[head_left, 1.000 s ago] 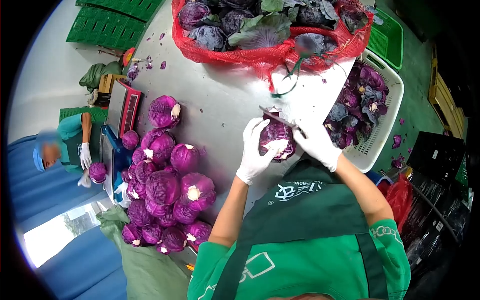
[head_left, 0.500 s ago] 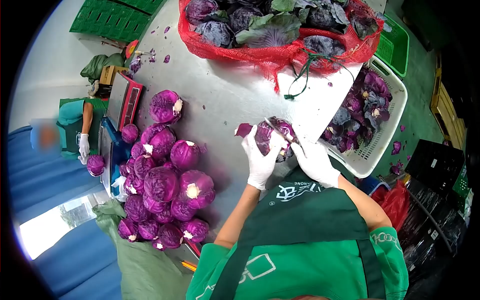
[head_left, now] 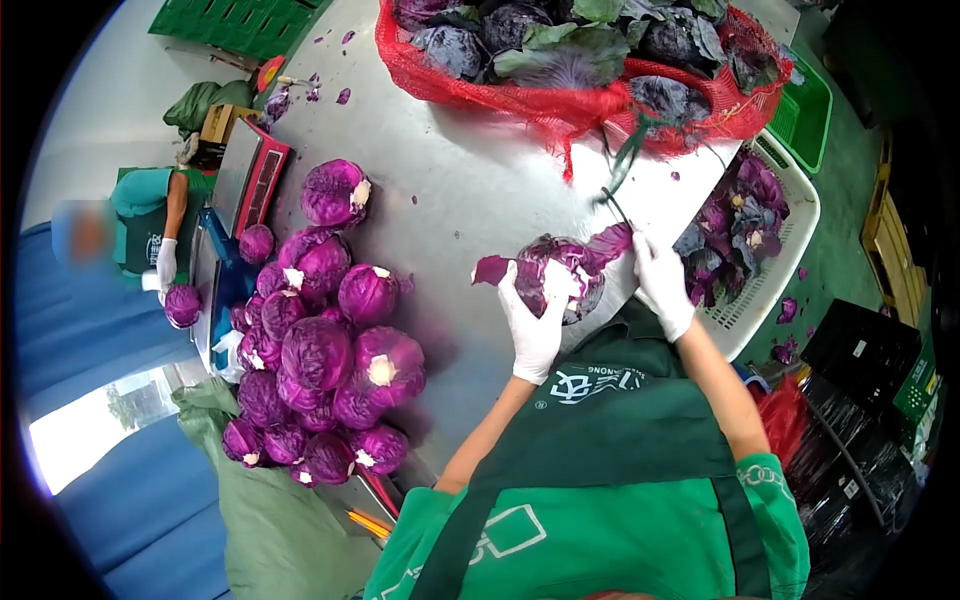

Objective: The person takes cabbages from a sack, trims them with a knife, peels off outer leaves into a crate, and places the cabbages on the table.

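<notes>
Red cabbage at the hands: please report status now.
Left hand grips red cabbage. Right hand pulls loose outer leaf. White basket of trimmings beside; nothing blocking.

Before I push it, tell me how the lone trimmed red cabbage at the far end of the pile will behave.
The lone cabbage looks round and tightly packed, so it would probably roll across the smooth steel table. It seems dense, likely heavy for its size. Its glossy leaves may feel slightly slippery.

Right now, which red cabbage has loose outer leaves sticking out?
The cabbage held in the left hand; the piled cabbages look smooth and trimmed.
</notes>
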The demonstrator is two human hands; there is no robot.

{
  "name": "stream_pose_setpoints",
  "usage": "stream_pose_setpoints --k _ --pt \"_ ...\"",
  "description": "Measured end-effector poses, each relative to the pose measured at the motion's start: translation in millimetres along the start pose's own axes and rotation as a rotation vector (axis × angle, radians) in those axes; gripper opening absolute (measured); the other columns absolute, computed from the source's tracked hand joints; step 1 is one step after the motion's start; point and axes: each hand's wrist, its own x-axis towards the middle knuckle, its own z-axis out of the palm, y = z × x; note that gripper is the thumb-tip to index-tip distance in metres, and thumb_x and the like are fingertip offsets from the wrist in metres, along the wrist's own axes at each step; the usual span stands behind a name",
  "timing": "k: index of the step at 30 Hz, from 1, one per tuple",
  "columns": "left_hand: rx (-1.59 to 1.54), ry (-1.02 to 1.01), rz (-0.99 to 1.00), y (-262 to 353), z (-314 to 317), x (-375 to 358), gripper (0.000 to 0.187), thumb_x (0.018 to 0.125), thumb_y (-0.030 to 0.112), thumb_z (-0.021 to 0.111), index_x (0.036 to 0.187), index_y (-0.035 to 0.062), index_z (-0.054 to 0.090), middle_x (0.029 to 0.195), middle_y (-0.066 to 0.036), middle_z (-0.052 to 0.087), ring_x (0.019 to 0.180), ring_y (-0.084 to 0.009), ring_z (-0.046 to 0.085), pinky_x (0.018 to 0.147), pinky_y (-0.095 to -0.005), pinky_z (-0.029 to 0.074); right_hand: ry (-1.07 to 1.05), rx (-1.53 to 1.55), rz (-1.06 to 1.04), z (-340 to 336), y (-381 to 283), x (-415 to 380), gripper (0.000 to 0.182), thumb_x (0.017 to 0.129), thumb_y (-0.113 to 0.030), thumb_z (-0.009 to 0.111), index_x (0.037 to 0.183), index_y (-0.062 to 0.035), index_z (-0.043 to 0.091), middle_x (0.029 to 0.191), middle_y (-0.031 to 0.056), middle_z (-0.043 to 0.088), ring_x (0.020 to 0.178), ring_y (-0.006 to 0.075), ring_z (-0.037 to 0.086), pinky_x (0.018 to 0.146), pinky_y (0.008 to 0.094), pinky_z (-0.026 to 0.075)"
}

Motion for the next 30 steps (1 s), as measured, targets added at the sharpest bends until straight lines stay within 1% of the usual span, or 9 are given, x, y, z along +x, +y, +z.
stream_pose_setpoints --k 4,7,10,12,22,24,26,27,30 --pt "-0.039 -0.021 -0.070 10.4 -4.3 5.7 0.072 0.087 0.013 0.074 0.143 -0.0063 0.033 0.137 -0.018 0.041 0.129 -0.0261 0.043 0.113 -0.0385 0.032 -0.242 0.152 0.026 -17.1 -21.1 9.1 0.026 0.100 -0.023 0.052 0.110 -0.0058 0.068 0.099 0.0212 0.068 0.087 0.0399 0.066 0.081 0.0451 0.052" --pt "-0.062 -0.065 -0.050 12.9 -6.1 10.3 0.075 0.086 0.015 0.076 0.143 -0.0059 0.033 0.137 -0.019 0.042 0.130 -0.0264 0.043 0.113 -0.0386 0.033 0.050 -0.095 -0.568 -28.5 -46.2 -20.9 0.028 0.097 -0.021 0.056 0.120 -0.0063 0.065 0.100 0.0209 0.067 0.092 0.0388 0.064 0.080 0.0472 0.051" --pt "-0.030 -0.139 -0.038 13.0 -9.6 16.3 0.076 0.085 0.017 0.077 0.143 -0.0054 0.033 0.136 -0.018 0.043 0.129 -0.0264 0.044 0.112 -0.0388 0.035 -0.155 -0.283 -0.743 -39.6 -61.2 -47.8 0.051 0.098 -0.027 0.056 0.145 -0.0112 0.047 0.083 0.0133 0.067 0.078 0.0332 0.065 0.074 0.0435 0.052" --pt "-0.107 -0.205 -0.083 12.4 -11.8 19.9 0.076 0.085 0.017 0.078 0.142 -0.0050 0.034 0.136 -0.018 0.043 0.127 -0.0259 0.046 0.110 -0.0387 0.037 -0.187 -0.394 -0.740 -39.3 -62.1 -49.7 0.049 0.096 -0.025 0.059 0.141 -0.0079 0.050 0.092 0.0155 0.070 0.077 0.0311 0.069 0.066 0.0384 0.055" --pt "-0.327 -0.357 -0.194 23.6 -18.6 33.8 0.074 0.084 0.015 0.078 0.142 -0.0013 0.036 0.135 -0.016 0.045 0.125 -0.0251 0.048 0.108 -0.0390 0.039 -0.080 -0.486 -0.910 -17.3 -52.5 -37.5 0.054 0.098 -0.030 0.054 0.149 -0.0148 0.043 0.073 0.0104 0.061 0.070 0.0255 0.064 0.065 0.0387 0.050" --pt "-0.316 -0.341 -0.185 17.2 -19.9 37.0 0.075 0.083 0.015 0.078 0.142 -0.0012 0.036 0.135 -0.017 0.045 0.126 -0.0259 0.047 0.108 -0.0394 0.039 -0.126 -0.346 -0.716 -12.5 -61.8 -40.3 0.044 0.099 -0.029 0.053 0.140 -0.0143 0.054 0.080 0.0140 0.065 0.075 0.0286 0.065 0.068 0.0404 0.051" --pt "-0.302 -0.326 -0.176 12.9 -22.0 37.4 0.075 0.082 0.015 0.079 0.142 -0.0010 0.036 0.135 -0.017 0.045 0.126 -0.0268 0.047 0.109 -0.0398 0.038 0.219 -0.200 -0.871 -9.0 -65.4 -20.5 0.034 0.100 -0.027 0.052 0.128 -0.0125 0.064 0.091 0.0162 0.069 0.081 0.0323 0.066 0.071 0.0416 0.051" --pt "-0.164 -0.326 -0.102 12.7 -21.9 36.4 0.076 0.082 0.016 0.079 0.142 -0.0010 0.037 0.135 -0.018 0.045 0.127 -0.0276 0.047 0.109 -0.0402 0.037 0.036 -0.228 -0.587 -15.9 -61.2 -8.7 0.031 0.101 -0.026 0.048 0.120 -0.0114 0.068 0.102 0.0162 0.071 0.090 0.0352 0.066 0.078 0.0431 0.051" --pt "0.053 -0.320 0.026 10.9 -20.8 36.2 0.077 0.080 0.018 0.080 0.142 -0.0006 0.038 0.136 -0.019 0.045 0.128 -0.0302 0.045 0.111 -0.0411 0.035 -0.142 -0.014 -0.484 -41.1 -62.0 16.7 0.037 0.102 -0.030 0.050 0.131 -0.0107 0.062 0.106 0.0184 0.069 0.099 0.0328 0.065 0.092 0.0429 0.048"
